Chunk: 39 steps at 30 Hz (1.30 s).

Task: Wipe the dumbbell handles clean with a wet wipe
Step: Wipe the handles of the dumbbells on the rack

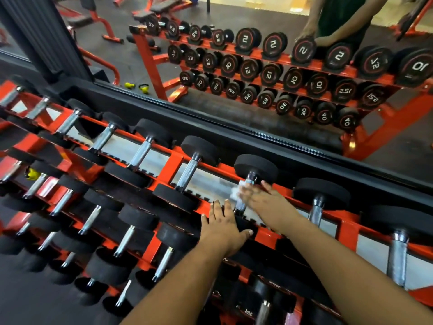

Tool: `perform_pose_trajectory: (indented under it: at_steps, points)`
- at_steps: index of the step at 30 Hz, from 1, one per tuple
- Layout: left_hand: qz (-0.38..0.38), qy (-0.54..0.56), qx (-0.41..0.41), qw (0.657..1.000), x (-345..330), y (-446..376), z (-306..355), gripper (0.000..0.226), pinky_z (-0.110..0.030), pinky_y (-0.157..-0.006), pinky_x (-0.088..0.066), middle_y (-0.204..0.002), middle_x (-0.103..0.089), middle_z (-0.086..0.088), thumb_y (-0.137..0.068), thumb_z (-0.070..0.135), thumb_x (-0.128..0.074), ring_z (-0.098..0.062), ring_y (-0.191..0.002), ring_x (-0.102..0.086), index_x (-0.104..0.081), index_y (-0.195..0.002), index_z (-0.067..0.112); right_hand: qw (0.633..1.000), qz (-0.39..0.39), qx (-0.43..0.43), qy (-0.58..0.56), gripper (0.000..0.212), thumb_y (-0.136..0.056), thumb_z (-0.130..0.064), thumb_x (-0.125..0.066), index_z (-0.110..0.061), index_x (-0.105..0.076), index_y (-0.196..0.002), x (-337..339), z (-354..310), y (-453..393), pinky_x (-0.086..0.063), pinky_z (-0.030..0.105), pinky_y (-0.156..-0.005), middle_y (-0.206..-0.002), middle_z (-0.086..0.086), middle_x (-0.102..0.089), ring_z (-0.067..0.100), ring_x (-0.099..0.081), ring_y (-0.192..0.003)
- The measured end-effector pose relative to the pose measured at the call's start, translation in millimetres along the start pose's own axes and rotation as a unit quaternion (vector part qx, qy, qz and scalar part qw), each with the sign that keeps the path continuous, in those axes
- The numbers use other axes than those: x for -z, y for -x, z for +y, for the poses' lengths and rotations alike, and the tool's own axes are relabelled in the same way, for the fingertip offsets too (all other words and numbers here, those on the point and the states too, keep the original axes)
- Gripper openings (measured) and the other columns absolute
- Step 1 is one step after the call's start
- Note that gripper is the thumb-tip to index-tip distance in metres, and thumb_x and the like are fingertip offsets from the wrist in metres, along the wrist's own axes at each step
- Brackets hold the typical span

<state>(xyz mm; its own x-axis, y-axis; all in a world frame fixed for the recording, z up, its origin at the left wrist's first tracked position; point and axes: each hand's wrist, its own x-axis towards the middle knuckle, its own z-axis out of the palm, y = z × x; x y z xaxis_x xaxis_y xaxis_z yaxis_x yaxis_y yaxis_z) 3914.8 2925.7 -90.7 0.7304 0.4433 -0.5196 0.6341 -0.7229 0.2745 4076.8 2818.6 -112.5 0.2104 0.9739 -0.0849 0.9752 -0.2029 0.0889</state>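
Right hand (260,202) rubs wet wipe (236,192) on top-row dumbbell handle (244,198), grip looks curled on wipe but blurred; left hand (222,227), fingers spread, steadies near weight head; judged mid-task, many rack (168,170) handles left.

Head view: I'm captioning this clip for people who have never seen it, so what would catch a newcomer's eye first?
First, the two bare arms reaching in from the bottom edge: the right hand rubs a white wet wipe on a chrome dumbbell handle in the top row, while the left hand rests on that dumbbell's near black head. Next, the bright orange rack of dumbbells running diagonally across the frame. Behind it, a wall mirror repeats the rack.
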Motion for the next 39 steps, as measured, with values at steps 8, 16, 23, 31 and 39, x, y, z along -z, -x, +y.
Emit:
perform_pose_trajectory:
  at_steps: [8,16,23,31,39]
  points:
    - [-0.007,0.001,0.004,1.000,0.3,0.0,0.8,0.107,-0.055,-0.125,0.002,-0.166,0.022,-0.017,-0.094,0.073,-0.042,-0.032,-0.156,0.014,0.019,-0.159,0.014,0.994,-0.055,0.038,-0.088,0.069,-0.099,-0.013,-0.032,-0.029,-0.005,-0.160,8.8,-22.1,15.5,0.007,0.040,-0.125,-0.163,-0.011,0.007,0.009,0.009,-0.151]
    - [-0.007,0.002,0.002,1.000,1.6,0.2,0.1,0.107,-0.056,-0.125,0.001,-0.166,0.022,-0.016,-0.094,0.073,-0.041,-0.032,-0.156,0.014,0.020,-0.159,0.015,0.992,-0.048,-0.083,-0.088,0.073,-0.101,-0.005,-0.033,-0.023,0.004,-0.161,7.2,-26.6,3.4,-0.002,0.038,-0.126,-0.164,-0.007,0.018,0.013,0.015,-0.152]
    - [-0.010,0.010,0.007,1.000,1.8,1.1,0.9,0.107,-0.059,-0.124,0.001,-0.167,0.022,-0.015,-0.093,0.073,-0.043,-0.030,-0.156,0.013,0.018,-0.160,0.016,0.958,0.015,-0.192,-0.212,0.076,-0.096,0.004,-0.040,-0.019,-0.010,-0.162,-1.9,-29.4,-15.0,-0.016,0.034,-0.123,-0.169,-0.001,0.004,0.020,-0.006,-0.156]
    - [-0.019,0.010,0.004,1.000,1.7,-1.7,-0.2,0.104,-0.058,-0.125,0.002,-0.167,0.022,-0.016,-0.095,0.069,-0.043,-0.031,-0.156,0.015,0.020,-0.159,0.016,0.714,0.084,-0.390,-0.575,0.048,-0.107,-0.015,-0.042,-0.022,-0.038,-0.154,-6.2,-68.9,-10.2,-0.040,0.026,-0.100,-0.146,0.004,-0.052,0.022,-0.052,-0.129]
    - [-0.023,0.001,0.005,1.000,4.0,0.4,1.3,0.105,-0.057,-0.125,0.002,-0.166,0.023,-0.016,-0.095,0.072,-0.041,-0.031,-0.156,0.015,0.020,-0.159,0.016,0.627,0.106,-0.389,-0.667,0.046,-0.106,-0.019,-0.045,-0.023,-0.042,-0.152,1.3,-52.4,-26.6,-0.045,0.026,-0.089,-0.142,-0.001,-0.054,0.014,-0.055,-0.118]
